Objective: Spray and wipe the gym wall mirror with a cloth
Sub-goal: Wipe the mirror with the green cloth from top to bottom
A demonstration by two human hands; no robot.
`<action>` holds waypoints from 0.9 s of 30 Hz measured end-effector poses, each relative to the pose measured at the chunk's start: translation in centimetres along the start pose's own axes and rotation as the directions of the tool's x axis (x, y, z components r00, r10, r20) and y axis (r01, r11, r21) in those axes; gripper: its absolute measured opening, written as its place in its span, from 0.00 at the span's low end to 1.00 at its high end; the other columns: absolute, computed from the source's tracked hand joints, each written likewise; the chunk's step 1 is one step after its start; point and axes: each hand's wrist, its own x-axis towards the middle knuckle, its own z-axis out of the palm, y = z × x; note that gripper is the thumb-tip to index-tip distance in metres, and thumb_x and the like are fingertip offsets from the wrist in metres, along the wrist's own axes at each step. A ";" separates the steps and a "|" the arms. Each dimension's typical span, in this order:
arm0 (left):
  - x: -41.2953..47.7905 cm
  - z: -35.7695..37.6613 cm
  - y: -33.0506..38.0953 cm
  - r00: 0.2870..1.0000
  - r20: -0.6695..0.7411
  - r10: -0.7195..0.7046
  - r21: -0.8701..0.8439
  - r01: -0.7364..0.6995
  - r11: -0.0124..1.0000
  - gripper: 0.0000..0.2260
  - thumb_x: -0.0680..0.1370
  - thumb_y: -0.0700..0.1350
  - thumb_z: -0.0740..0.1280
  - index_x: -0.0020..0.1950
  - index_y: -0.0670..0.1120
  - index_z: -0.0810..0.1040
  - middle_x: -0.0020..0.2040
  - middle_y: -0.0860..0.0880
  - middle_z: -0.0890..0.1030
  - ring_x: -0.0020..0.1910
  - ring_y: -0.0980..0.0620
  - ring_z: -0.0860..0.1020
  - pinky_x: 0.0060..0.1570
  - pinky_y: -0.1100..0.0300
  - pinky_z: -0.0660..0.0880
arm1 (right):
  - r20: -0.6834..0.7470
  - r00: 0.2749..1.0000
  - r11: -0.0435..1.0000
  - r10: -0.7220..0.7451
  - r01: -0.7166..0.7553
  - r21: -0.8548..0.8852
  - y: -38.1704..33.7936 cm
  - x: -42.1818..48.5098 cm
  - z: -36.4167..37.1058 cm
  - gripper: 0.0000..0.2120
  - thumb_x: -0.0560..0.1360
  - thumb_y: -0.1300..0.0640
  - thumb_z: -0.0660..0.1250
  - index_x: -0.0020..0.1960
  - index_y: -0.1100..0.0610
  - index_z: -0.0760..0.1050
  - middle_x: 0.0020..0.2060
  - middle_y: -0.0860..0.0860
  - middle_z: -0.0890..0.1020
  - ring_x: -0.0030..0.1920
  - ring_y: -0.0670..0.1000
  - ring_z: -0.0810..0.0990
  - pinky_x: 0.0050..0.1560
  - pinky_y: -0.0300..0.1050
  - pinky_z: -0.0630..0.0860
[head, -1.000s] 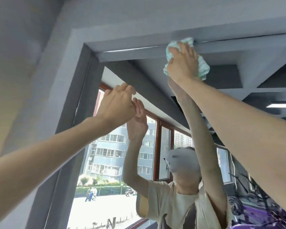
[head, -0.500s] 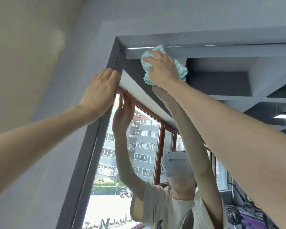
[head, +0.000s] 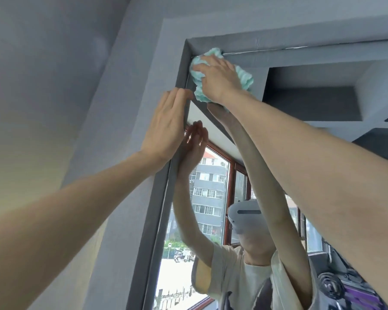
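Hemming the top corner of the mirror (head: 211, 186), a dark grey frame (head: 159, 198) meets the crumpled, fluffy teal cloth (head: 244, 78) gripped by the right hand (head: 217, 79); the left hand (head: 166, 128) presses flat, fingers straight, on that frame.

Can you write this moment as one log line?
step: wipe, top-left corner of wall mirror | right hand: holds crumpled mint-green cloth | left hand: flat on dark grey frame

Cloth (head: 244, 78) and right hand (head: 217, 79) leftward, into corner of mirror (head: 211, 186)
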 end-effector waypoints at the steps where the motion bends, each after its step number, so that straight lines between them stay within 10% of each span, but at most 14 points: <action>1: 0.0 0.0 0.0 1.000 -0.025 -0.006 0.000 0.006 1.000 0.19 0.72 0.40 0.47 0.57 0.37 0.71 0.51 0.40 0.73 0.49 0.50 0.64 0.47 0.66 0.59 | -0.001 1.000 1.000 -0.011 0.011 0.009 -0.2 -0.2 0.1 0.23 0.78 0.61 0.57 0.71 0.48 0.68 0.74 0.48 0.63 0.73 0.52 0.59 0.70 0.42 0.53; 9: 0.0 0.4 -0.7 0.987 -0.161 -0.013 0.068 0.024 0.997 0.15 0.73 0.40 0.48 0.51 0.38 0.72 0.48 0.39 0.73 0.46 0.47 0.65 0.46 0.60 0.59 | 0.041 0.972 0.971 -0.232 0.234 -0.041 -2.1 -10.7 1.2 0.20 0.78 0.55 0.60 0.70 0.52 0.70 0.74 0.49 0.64 0.74 0.51 0.61 0.71 0.44 0.52; 16: 0.0 0.5 -0.9 0.982 -0.185 -0.033 0.064 0.045 0.997 0.12 0.72 0.32 0.50 0.49 0.38 0.71 0.45 0.42 0.71 0.43 0.48 0.64 0.44 0.63 0.57 | -0.144 0.931 0.940 0.337 -0.340 0.004 1.1 -8.8 -0.9 0.23 0.80 0.60 0.56 0.74 0.50 0.64 0.77 0.50 0.55 0.77 0.51 0.51 0.74 0.44 0.45; 21: 0.2 0.6 -1.1 0.990 -0.139 0.034 0.118 -0.018 0.993 0.12 0.71 0.33 0.51 0.49 0.38 0.71 0.46 0.39 0.73 0.45 0.43 0.67 0.45 0.57 0.59 | 0.053 0.975 0.970 -0.218 0.222 -0.095 -2.1 -13.2 1.6 0.23 0.79 0.59 0.59 0.73 0.48 0.65 0.76 0.48 0.60 0.75 0.50 0.57 0.72 0.43 0.48; 27: 0.3 1.0 -1.8 0.993 -0.096 0.068 0.211 -0.046 0.976 0.14 0.67 0.28 0.56 0.48 0.38 0.71 0.46 0.40 0.72 0.44 0.45 0.62 0.44 0.55 0.59 | -0.189 0.882 0.897 0.431 -0.442 -0.018 6.1 -9.0 -3.8 0.22 0.79 0.61 0.54 0.73 0.52 0.66 0.76 0.53 0.58 0.75 0.55 0.58 0.73 0.45 0.51</action>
